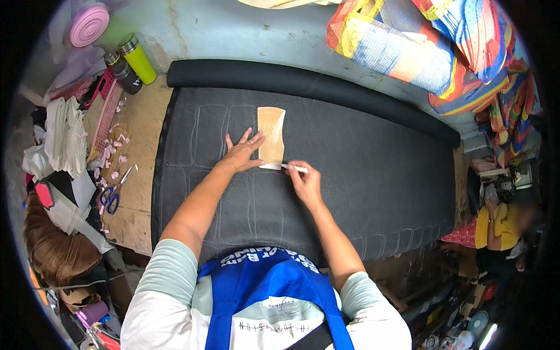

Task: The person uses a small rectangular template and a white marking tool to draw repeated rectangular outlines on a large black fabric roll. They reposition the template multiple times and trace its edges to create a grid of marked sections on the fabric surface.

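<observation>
Black fabric (361, 175) is spread over the table, with pale chalk-like outlines drawn on its left part and along its near edge. A tan cardboard pattern piece (270, 137) lies flat on it, one side slightly curved. With fingers spread, my left hand (241, 154) rests on the fabric, its fingertips and thumb touching the pattern's left edge. My right hand (307, 185) pinches a white marking pen (300, 169), whose tip meets the pattern's lower right corner.
A thick fabric roll (303, 81) runs along the far edge. On the bare wood at left are blue-handled scissors (111, 198), pink scraps, a pink basket (104, 116) and a green bottle (137, 59). Woven bags (402, 46) hang at upper right; a person in yellow (496, 224) sits at far right.
</observation>
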